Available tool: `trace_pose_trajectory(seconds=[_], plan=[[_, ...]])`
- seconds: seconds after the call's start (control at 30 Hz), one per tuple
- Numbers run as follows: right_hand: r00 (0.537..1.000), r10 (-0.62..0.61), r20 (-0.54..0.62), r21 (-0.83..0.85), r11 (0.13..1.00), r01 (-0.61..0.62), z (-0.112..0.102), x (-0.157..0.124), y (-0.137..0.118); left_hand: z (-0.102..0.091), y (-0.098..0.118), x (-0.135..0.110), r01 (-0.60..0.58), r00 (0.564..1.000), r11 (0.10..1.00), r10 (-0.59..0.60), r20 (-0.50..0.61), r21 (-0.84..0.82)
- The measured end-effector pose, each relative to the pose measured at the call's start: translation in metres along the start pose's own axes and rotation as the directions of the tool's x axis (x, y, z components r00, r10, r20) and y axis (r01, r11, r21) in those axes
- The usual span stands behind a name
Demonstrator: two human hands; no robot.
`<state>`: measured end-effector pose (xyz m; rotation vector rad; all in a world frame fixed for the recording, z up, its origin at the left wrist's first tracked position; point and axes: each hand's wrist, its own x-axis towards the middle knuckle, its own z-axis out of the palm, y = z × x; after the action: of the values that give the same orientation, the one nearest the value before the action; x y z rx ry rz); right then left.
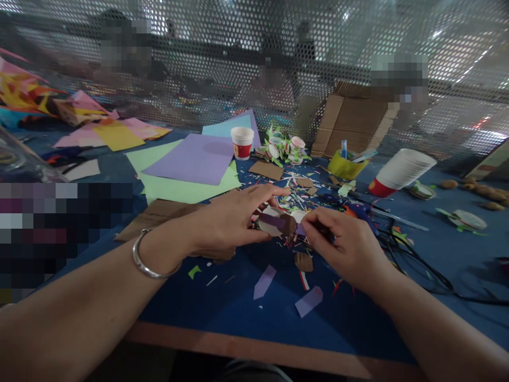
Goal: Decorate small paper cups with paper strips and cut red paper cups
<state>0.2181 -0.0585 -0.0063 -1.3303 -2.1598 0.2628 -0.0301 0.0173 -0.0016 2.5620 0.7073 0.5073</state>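
Note:
My left hand (234,217) and my right hand (342,241) meet over the middle of the blue table (238,307). Between them sits a small craft piece (278,222) of white cup paper, brown cardboard and a purple paper strip. The left hand's fingers curl round its left side, thumb underneath. A pinch of the right hand's thumb and fingers holds the purple strip at the piece's right end. A silver bangle (149,260) circles my left wrist.
Paper scraps (306,301) litter the table near the hands. Purple and green sheets (191,159) lie at the back left, beside a small paper cup (242,142). A toppled stack of cups (401,171), a yellow holder (345,165) and black cables (417,260) are on the right. Perforated mesh stands behind.

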Motion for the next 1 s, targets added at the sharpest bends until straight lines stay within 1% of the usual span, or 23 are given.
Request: trace_pose_trajectory(seconds=[0.07, 0.13, 0.33, 0.43, 0.63, 0.83, 1.0], plan=[[0.999, 0.049, 0.006, 0.022, 0.999, -0.049, 0.0, 0.0, 0.0, 0.0, 0.003, 0.0, 0.0, 1.0, 0.999, 0.0, 0.011, 0.038], [0.997, 0.072, 0.02, 0.035, 0.997, -0.073, 0.001, 0.001, 0.0, 0.0, 0.007, 0.0, 0.007, 1.0, 0.999, -0.007, 0.002, 0.049], [0.992, 0.105, 0.074, 0.05, 0.993, -0.109, 0.001, 0.001, -0.002, 0.01, 0.018, 0.002, -0.035, 0.998, 0.999, 0.034, -0.06, -0.022], [0.988, 0.144, 0.063, 0.059, 0.987, -0.148, 0.0, -0.001, -0.002, 0.013, 0.02, 0.002, -0.054, 0.995, 0.998, 0.051, -0.088, -0.028], [0.977, 0.211, 0.04, 0.1, 0.972, -0.214, 0.001, -0.003, -0.002, 0.011, 0.02, 0.0, -0.057, 0.992, 0.998, 0.052, -0.117, -0.037], [0.973, 0.231, -0.002, 0.128, 0.965, -0.229, 0.001, -0.005, 0.0, 0.01, 0.02, 0.0, -0.076, 0.99, 0.997, 0.073, -0.121, -0.015], [0.956, 0.292, 0.017, 0.24, 0.927, -0.287, 0.0, -0.005, 0.001, 0.009, 0.022, -0.001, -0.069, 0.988, 0.997, 0.066, -0.138, -0.024]])
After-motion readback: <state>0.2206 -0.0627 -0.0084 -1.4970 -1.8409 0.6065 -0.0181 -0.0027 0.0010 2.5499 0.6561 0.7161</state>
